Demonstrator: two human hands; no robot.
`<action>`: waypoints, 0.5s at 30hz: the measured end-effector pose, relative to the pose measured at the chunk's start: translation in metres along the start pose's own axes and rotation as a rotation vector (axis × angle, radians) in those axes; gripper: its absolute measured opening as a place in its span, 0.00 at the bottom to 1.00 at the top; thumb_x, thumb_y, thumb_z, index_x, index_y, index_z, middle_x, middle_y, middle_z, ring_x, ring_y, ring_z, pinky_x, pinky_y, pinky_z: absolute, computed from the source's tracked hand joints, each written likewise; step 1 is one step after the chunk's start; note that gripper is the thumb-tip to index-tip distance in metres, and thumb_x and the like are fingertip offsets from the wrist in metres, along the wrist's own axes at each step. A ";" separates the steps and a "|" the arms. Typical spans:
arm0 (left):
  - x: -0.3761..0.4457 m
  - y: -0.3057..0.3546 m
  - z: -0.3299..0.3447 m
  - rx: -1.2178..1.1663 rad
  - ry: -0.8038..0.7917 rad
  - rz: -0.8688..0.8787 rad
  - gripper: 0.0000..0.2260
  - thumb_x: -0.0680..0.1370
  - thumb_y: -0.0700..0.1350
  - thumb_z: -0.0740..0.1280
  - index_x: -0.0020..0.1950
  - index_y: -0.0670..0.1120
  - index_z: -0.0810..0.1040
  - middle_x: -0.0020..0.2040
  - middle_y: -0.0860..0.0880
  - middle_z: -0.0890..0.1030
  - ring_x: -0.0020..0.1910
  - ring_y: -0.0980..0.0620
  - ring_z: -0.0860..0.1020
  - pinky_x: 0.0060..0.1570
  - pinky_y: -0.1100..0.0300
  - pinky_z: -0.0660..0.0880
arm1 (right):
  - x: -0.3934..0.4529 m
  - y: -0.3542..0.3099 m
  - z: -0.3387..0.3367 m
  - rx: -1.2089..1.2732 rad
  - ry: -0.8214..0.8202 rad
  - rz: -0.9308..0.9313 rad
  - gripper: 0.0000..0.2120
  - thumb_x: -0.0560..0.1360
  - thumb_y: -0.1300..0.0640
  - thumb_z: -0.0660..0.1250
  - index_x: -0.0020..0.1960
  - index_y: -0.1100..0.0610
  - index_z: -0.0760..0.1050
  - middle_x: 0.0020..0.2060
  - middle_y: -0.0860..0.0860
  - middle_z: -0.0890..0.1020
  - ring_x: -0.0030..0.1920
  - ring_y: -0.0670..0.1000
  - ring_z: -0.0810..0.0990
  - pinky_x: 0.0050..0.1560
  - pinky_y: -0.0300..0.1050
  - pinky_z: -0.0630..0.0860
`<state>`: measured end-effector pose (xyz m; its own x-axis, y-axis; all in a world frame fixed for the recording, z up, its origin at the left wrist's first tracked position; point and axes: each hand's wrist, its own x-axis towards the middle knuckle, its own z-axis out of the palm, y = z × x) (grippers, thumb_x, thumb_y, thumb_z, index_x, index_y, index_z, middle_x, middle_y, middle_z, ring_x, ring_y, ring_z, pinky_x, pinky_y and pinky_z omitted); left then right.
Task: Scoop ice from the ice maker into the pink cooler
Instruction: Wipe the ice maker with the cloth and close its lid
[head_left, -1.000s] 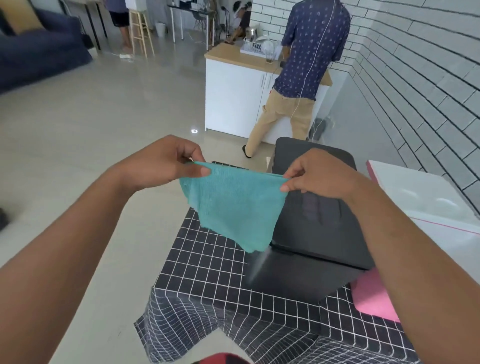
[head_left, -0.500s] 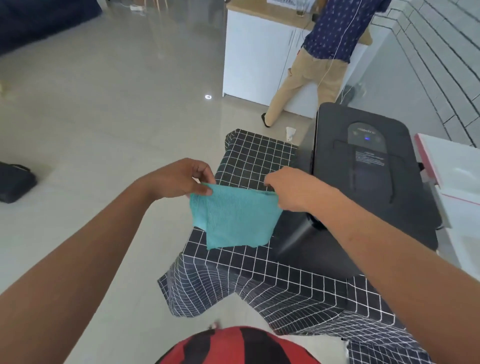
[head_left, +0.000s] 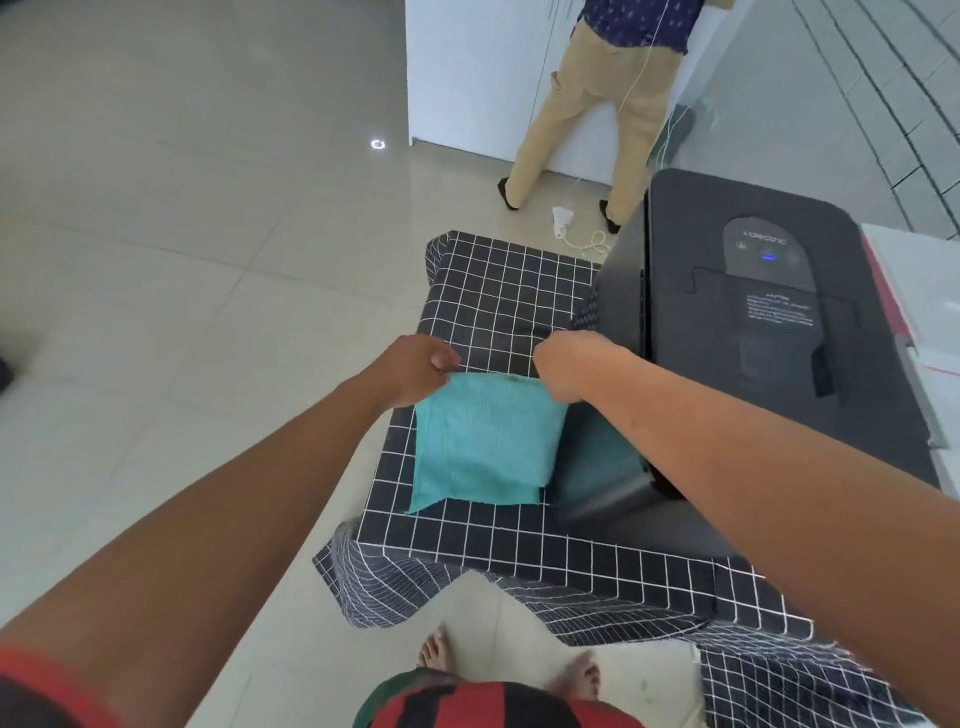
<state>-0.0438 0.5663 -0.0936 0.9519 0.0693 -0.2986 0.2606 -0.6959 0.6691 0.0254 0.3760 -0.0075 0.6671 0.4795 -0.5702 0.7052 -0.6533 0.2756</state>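
Observation:
A folded teal cloth (head_left: 485, 441) lies flat on the black grid-pattern tablecloth (head_left: 498, 291). My left hand (head_left: 415, 369) pinches its far left corner and my right hand (head_left: 571, 364) pinches its far right corner. Just right of the cloth stands the black ice maker (head_left: 769, 338) with its lid shut and a small blue light on top. The pink cooler (head_left: 914, 291) with a white lid shows at the right edge, beyond the ice maker. No scoop and no ice are visible.
Another person (head_left: 602, 98) stands at a white counter (head_left: 467, 73) beyond the table. A white cable and plug (head_left: 571, 228) lie on the tiled floor near their feet. My bare feet (head_left: 509, 665) are at the table's near edge.
The cloth went from hanging in the air between both hands to lying folded on the tablecloth left of the ice maker. My view has tilted downward.

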 end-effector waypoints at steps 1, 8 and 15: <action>0.005 0.001 0.002 0.009 0.013 -0.015 0.16 0.77 0.40 0.67 0.66 0.47 0.76 0.64 0.47 0.78 0.58 0.50 0.78 0.57 0.57 0.75 | 0.004 0.002 -0.003 0.013 0.000 0.005 0.05 0.73 0.67 0.58 0.41 0.59 0.68 0.34 0.51 0.69 0.32 0.51 0.69 0.37 0.48 0.71; 0.014 0.039 -0.006 -0.107 0.133 0.008 0.13 0.78 0.44 0.66 0.62 0.49 0.79 0.62 0.50 0.80 0.57 0.52 0.79 0.52 0.56 0.78 | -0.004 0.018 -0.011 0.210 0.154 -0.024 0.10 0.75 0.60 0.60 0.55 0.60 0.74 0.52 0.54 0.77 0.51 0.56 0.77 0.48 0.50 0.78; -0.001 0.127 -0.057 -0.337 0.340 0.125 0.06 0.76 0.46 0.68 0.50 0.53 0.83 0.45 0.53 0.84 0.43 0.54 0.83 0.46 0.61 0.80 | -0.091 0.079 -0.015 0.721 0.773 0.020 0.16 0.77 0.54 0.64 0.63 0.55 0.75 0.54 0.50 0.81 0.58 0.52 0.76 0.60 0.48 0.70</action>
<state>-0.0023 0.5185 0.0306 0.9632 0.2689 -0.0009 0.1258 -0.4477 0.8853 0.0238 0.2889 0.0777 0.8275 0.5420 0.1467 0.5519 -0.7369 -0.3904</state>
